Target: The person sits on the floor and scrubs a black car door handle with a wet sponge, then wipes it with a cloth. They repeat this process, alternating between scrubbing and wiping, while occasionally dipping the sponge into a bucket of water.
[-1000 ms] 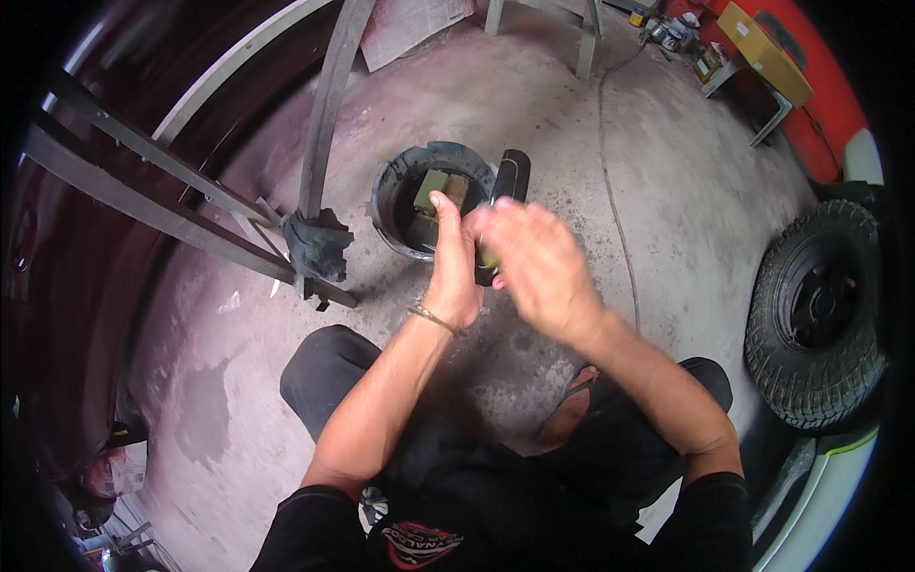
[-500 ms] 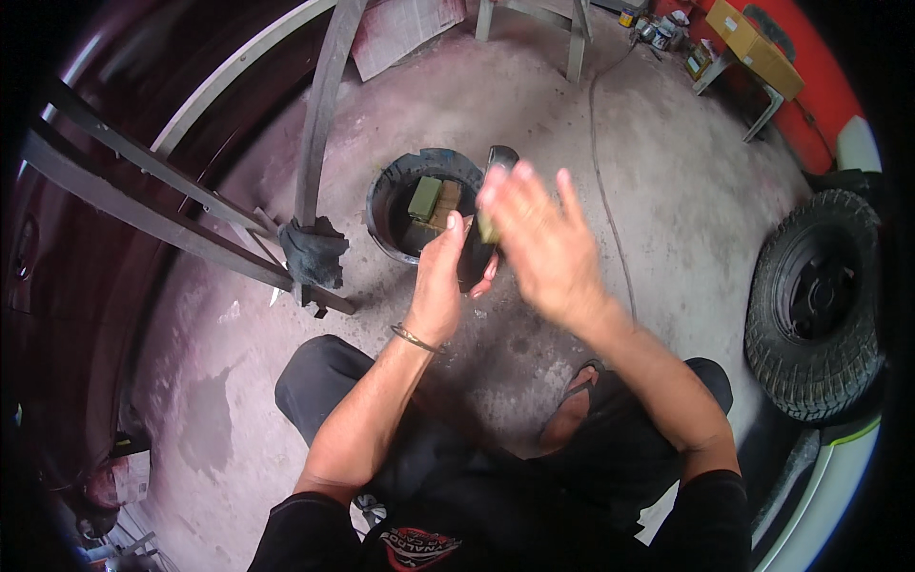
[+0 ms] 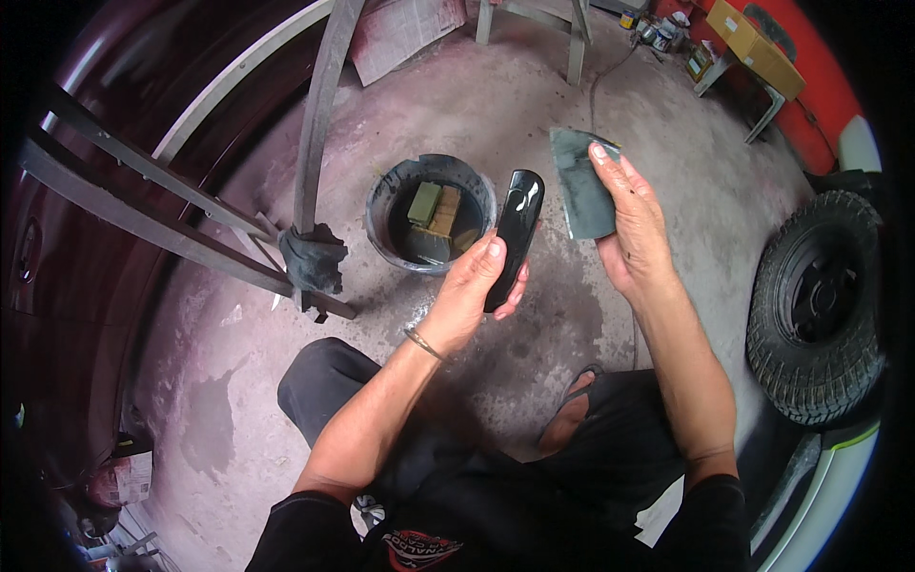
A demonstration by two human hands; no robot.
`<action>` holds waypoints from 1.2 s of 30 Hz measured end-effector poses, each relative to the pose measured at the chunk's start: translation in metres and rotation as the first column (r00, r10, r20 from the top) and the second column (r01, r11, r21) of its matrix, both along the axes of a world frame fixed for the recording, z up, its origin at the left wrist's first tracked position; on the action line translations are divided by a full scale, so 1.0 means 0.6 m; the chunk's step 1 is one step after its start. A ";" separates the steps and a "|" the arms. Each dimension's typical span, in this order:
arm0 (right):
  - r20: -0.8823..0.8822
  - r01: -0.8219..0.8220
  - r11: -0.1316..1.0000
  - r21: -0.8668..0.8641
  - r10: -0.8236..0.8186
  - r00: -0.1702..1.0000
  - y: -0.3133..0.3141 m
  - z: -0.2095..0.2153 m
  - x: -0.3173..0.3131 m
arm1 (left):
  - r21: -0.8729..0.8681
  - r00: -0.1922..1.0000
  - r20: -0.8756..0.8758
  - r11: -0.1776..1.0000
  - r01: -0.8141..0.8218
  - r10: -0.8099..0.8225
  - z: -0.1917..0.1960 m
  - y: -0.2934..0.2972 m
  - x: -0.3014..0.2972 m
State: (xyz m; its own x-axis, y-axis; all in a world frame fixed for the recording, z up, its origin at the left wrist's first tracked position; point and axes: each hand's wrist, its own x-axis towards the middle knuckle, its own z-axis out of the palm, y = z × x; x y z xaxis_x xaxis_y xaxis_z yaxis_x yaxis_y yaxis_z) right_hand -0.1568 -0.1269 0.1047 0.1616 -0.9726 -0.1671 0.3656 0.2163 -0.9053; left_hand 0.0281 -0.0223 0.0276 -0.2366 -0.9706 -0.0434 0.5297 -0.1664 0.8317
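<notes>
My left hand (image 3: 477,276) is closed around a long glossy black part (image 3: 519,234) with rounded ends, possibly a car door handle. It is held tilted, its upper end leaning right, and its surface shines as if wet. In my right hand (image 3: 634,214) a dark grey-green sheet of sandpaper (image 3: 583,186) is pinched between thumb and fingers, to the right of the black part and apart from it. Just left of my left hand stands a dark bucket (image 3: 381,224) on the floor. In it are dark water, a green block (image 3: 425,204) and a tan block (image 3: 444,212).
A metal stand (image 3: 319,124) with a dark cloth (image 3: 315,259) tied on it stands at left, before a dark red car panel (image 3: 57,286). A wheel with a knobbly tyre (image 3: 810,305) is at right. A cardboard box (image 3: 753,46) and several cans (image 3: 660,36) lie far right.
My right hand has moved right, away from the black part, and now shows the sandpaper sheet. The yellowish piece under it is no longer there. My left hand has shifted slightly right with the part.
</notes>
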 end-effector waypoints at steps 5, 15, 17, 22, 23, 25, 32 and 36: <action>-0.054 -0.132 0.990 -0.042 0.130 0.990 0.032 -0.002 0.016 | -0.078 0.987 0.124 0.993 -0.091 0.100 -0.009 -0.007 -0.018; -0.107 -0.080 0.996 -0.038 0.075 0.991 0.046 -0.047 0.071 | -0.216 0.926 0.325 0.968 -0.125 0.192 -0.005 -0.003 -0.021; -0.095 -0.016 1.000 0.021 0.018 0.995 0.028 -0.042 0.082 | -0.216 0.921 0.339 0.969 -0.123 0.193 -0.007 -0.003 -0.032; -0.178 -0.044 0.999 0.001 0.044 0.983 0.011 -0.050 0.113 | -0.328 0.727 0.578 0.921 -0.209 0.371 -0.024 -0.015 -0.029; -0.212 -0.100 0.993 -0.055 0.086 0.974 0.022 -0.052 0.121 | -0.397 0.667 0.596 0.886 -0.239 0.447 -0.031 -0.015 -0.018; -0.382 -0.144 0.962 -0.232 0.046 0.923 0.041 -0.087 0.128 | -0.484 0.555 0.630 0.834 -0.266 0.543 -0.041 -0.013 -0.007; -0.346 -0.039 0.999 -0.011 0.033 0.938 -0.019 -0.078 0.128 | -0.534 0.406 0.689 0.799 -0.277 0.601 -0.045 -0.011 -0.033; -0.366 -0.125 0.969 -0.211 0.040 0.930 -0.007 -0.090 0.133 | -0.536 0.520 0.606 0.792 -0.291 0.602 -0.058 -0.016 -0.023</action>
